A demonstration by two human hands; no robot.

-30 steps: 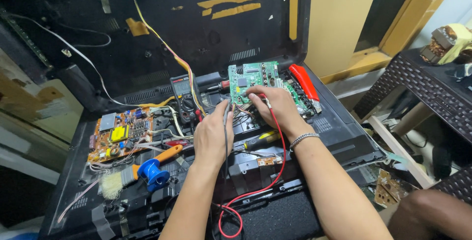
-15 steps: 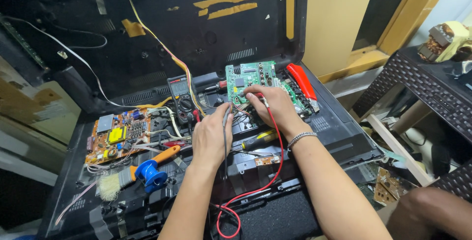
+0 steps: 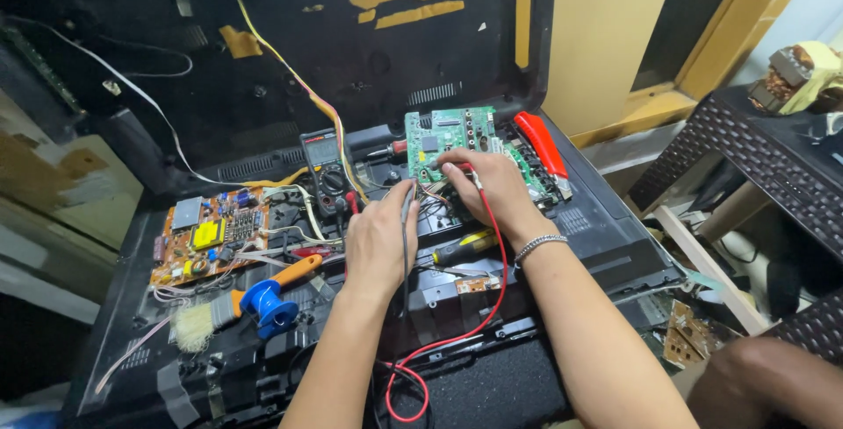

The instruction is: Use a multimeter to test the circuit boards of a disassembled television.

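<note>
Right hand (image 3: 487, 185) pinches red probe (image 3: 463, 168) onto green circuit board (image 3: 450, 141); left hand (image 3: 379, 243) grips black probe (image 3: 409, 203) beside it, ready for contact.

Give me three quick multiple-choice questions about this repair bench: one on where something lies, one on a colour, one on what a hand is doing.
1. Where does the multimeter lie?
A. Left of the green circuit board
B. On the wicker table
C. Under the brush

2. What colour is the probe lead that runs from the right hand?
A. Blue
B. Red
C. White

3. What is the left hand doing?
A. Lying flat and empty
B. Gripping the yellow-handled screwdriver
C. Holding a dark probe upright

Answers:
1. A, since the meter sits beside the green board's left edge.
2. B, as a red wire loops down from that hand.
3. C, as its fingers pinch a thin dark probe, while the screwdriver lies untouched between the wrists.
</note>
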